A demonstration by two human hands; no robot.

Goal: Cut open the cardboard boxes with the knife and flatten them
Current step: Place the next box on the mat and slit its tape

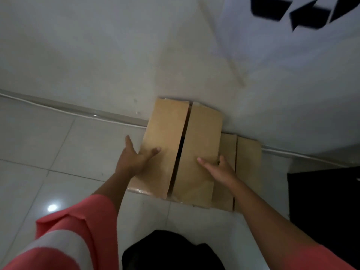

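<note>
A brown cardboard box (198, 137) stands on the white floor against the wall, its two top flaps closed with a dark gap between them. My left hand (134, 158) grips the box's left side, thumb lying on the left flap. My right hand (218, 168) grips the right side, thumb resting on the right flap and fingers over the edge. A second, lower brown box (247, 164) sits just right of the first, partly hidden behind it. No knife is in view.
A white wall with a baseboard (78, 110) runs behind the boxes. A black object (323, 207) stands at the right. White material with black arrow marks (303, 16) hangs at the top right. Dark cloth (171, 250) lies near my legs on the tiled floor.
</note>
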